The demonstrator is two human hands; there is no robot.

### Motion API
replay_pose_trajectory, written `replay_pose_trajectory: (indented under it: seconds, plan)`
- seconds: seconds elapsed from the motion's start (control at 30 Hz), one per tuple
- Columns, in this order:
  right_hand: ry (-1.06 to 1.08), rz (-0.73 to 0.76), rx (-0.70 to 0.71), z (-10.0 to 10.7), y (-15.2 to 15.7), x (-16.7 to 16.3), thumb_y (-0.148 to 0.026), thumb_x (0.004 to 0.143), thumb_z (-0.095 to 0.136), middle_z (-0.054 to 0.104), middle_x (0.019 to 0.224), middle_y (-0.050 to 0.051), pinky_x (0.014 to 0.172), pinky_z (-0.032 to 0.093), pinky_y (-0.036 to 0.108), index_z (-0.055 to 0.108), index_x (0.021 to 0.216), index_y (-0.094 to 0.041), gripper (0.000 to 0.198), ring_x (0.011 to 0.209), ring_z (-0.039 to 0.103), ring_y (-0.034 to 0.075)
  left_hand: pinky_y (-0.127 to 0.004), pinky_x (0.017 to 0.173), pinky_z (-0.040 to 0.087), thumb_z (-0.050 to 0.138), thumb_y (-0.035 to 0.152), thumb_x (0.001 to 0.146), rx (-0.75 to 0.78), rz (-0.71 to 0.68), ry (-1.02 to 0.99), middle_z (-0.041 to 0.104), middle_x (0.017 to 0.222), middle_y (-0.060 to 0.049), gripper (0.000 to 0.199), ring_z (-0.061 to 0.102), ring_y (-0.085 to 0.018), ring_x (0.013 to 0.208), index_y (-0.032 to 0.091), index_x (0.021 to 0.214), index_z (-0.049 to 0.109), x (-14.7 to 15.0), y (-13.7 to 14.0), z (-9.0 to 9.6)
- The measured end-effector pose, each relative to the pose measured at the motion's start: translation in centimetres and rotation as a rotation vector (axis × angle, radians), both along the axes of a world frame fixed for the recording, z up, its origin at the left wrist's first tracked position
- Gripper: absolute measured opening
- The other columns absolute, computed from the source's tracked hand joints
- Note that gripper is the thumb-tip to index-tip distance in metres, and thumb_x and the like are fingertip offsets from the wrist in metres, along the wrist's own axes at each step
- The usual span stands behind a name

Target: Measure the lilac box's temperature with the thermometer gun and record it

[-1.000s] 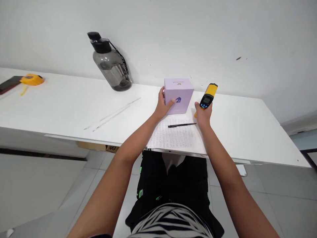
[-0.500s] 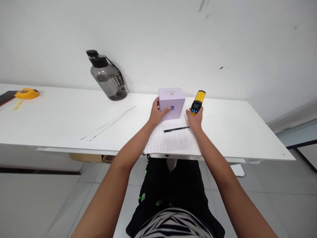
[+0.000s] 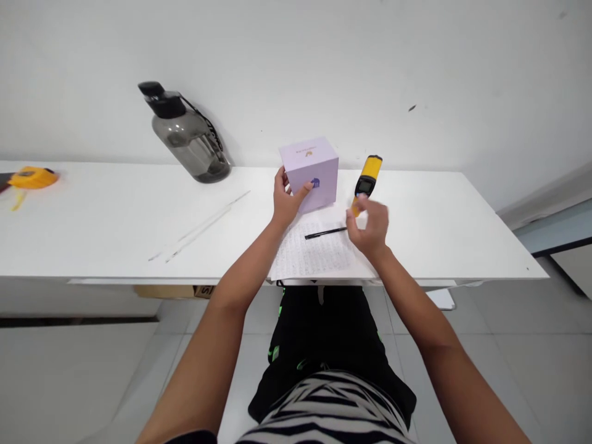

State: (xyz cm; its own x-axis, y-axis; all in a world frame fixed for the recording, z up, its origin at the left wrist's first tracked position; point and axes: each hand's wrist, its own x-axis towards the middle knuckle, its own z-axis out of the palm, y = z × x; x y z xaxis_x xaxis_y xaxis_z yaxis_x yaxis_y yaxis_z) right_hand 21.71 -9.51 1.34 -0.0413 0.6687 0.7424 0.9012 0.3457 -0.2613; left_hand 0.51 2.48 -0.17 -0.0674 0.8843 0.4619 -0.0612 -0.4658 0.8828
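My left hand [image 3: 287, 200] grips a light purple box [image 3: 319, 179] by its left side, thumb across the front face and fingers behind. The box is slightly tilted and has a small dark blue print on its front. My right hand [image 3: 371, 227] is partly blurred, with thumb and bent index finger apart and nothing held between them. Just beyond it, a yellow and black infrared thermometer [image 3: 365, 185] lies on the table, its handle end partly behind the fingers. A black pen [image 3: 325, 233] lies on a sheet of handwritten paper [image 3: 314, 259], close to my right hand.
A grey water bottle [image 3: 192, 145] with a black lid stands near the wall on the left. At the far left lies a yellow tape measure [image 3: 33, 177]. Beneath the white table [image 3: 439, 234] a cardboard box [image 3: 164, 291] shows.
My right hand has let go of the infrared thermometer and drawn back toward me. My left hand has turned and tilted the purple box a little. The camera view has shifted slightly.
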Motion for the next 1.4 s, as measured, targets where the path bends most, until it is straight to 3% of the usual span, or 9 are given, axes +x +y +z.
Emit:
replay_pose_trajectory:
  seconds: [0.07, 0.13, 0.27, 0.4, 0.6, 0.83, 1.13, 1.23, 1.4]
  plan:
    - [-0.242, 0.208, -0.353, 0.9, -0.7, -0.5, -0.036, 0.100, 0.049, 0.075, 0.089, 0.009, 0.076, 0.049, 0.038, 0.064, 0.135, -0.020, 0.042, 0.082, 0.069, 0.026, -0.050, 0.109, 0.054, 0.086, 0.068, 0.065, 0.010, 0.002, 0.010, 0.059, 0.145, -0.012, 0.091, 0.057, -0.035, 0.137, 0.033, 0.141, 0.050, -0.1, 0.3, -0.2]
    - [-0.391, 0.250, -0.624, 1.8, -0.6, -1.0, -0.031, 0.099, 0.051, 0.078, 0.090, 0.009, 0.066, 0.043, 0.034, 0.072, 0.125, -0.022, 0.035, 0.080, 0.069, 0.024, -0.048, 0.108, 0.055, 0.085, 0.070, 0.065, 0.008, 0.018, 0.019, 0.060, 0.143, -0.011, 0.091, 0.057, -0.035, 0.137, 0.034, 0.141, 0.051, -0.2, 0.6, -0.6]
    - [-0.447, 0.233, -0.837, 2.7, 0.6, -1.4, -0.029, 0.098, 0.055, 0.080, 0.096, 0.009, 0.061, 0.036, 0.030, 0.075, 0.123, -0.022, 0.033, 0.083, 0.069, 0.024, -0.049, 0.109, 0.054, 0.082, 0.075, 0.064, 0.048, 0.054, 0.072, 0.058, 0.146, -0.011, 0.095, 0.053, -0.035, 0.141, 0.036, 0.144, 0.049, -0.4, 1.0, -1.2]
    - [-0.486, 0.305, -0.747, 2.2, 1.7, -1.3, -0.026, 0.101, 0.049, 0.080, 0.092, 0.009, 0.060, 0.034, 0.030, 0.079, 0.107, -0.020, 0.031, 0.079, 0.069, 0.023, -0.050, 0.113, 0.051, 0.078, 0.078, 0.066, 0.109, 0.072, 0.125, 0.056, 0.148, -0.010, 0.095, 0.048, -0.036, 0.146, 0.039, 0.147, 0.045, -0.6, 0.9, -1.5]
    - [-0.381, 0.424, -0.437, 0.0, 1.6, -1.3, -0.032, 0.104, 0.046, 0.080, 0.086, 0.006, 0.063, 0.042, 0.030, 0.077, 0.113, -0.021, 0.034, 0.075, 0.070, 0.021, -0.050, 0.110, 0.053, 0.073, 0.080, 0.070, 0.130, 0.099, 0.144, 0.058, 0.142, -0.009, 0.090, 0.055, -0.035, 0.139, 0.040, 0.144, 0.044, -1.9, 1.7, -1.9]
    - [-0.152, 0.335, -0.167, -0.8, 0.9, -1.4, -0.039, 0.106, 0.037, 0.075, 0.076, 0.004, 0.062, 0.045, 0.029, 0.071, 0.116, -0.020, 0.040, 0.066, 0.066, 0.017, -0.050, 0.113, 0.050, 0.073, 0.079, 0.071, 0.122, 0.121, 0.130, 0.056, 0.143, -0.008, 0.088, 0.051, -0.034, 0.142, 0.039, 0.143, 0.042, -2.2, 2.3, -2.1]
    - [-0.066, 0.341, -0.315, -0.4, 0.3, -1.9, -0.060, 0.095, 0.043, 0.072, 0.076, 0.009, 0.071, 0.051, 0.036, 0.071, 0.091, -0.021, 0.048, 0.069, 0.065, 0.022, -0.057, 0.117, 0.045, 0.086, 0.070, 0.063, 0.057, 0.106, 0.124, 0.052, 0.151, -0.009, 0.095, 0.041, -0.039, 0.149, 0.038, 0.144, 0.048, -0.8, 0.0, -0.9]
    - [-0.013, 0.311, -0.361, -0.2, 0.3, -1.9, -0.059, 0.099, 0.040, 0.075, 0.086, 0.010, 0.074, 0.053, 0.037, 0.071, 0.110, -0.019, 0.052, 0.074, 0.067, 0.023, -0.056, 0.115, 0.047, 0.082, 0.074, 0.065, 0.048, 0.065, 0.079, 0.056, 0.145, -0.006, 0.088, 0.045, -0.038, 0.147, 0.041, 0.141, 0.050, -1.3, 0.6, -0.6]
    - [0.154, 0.293, -0.299, -0.6, 0.6, -2.0, -0.065, 0.101, 0.032, 0.064, 0.141, 0.017, 0.074, 0.057, 0.037, 0.042, 0.155, -0.024, 0.069, 0.090, 0.071, 0.024, -0.056, 0.121, 0.042, 0.073, 0.081, 0.070, 0.038, 0.192, 0.038, 0.054, 0.145, -0.006, 0.089, 0.045, -0.037, 0.147, 0.040, 0.144, 0.046, -2.2, 2.2, -1.1]
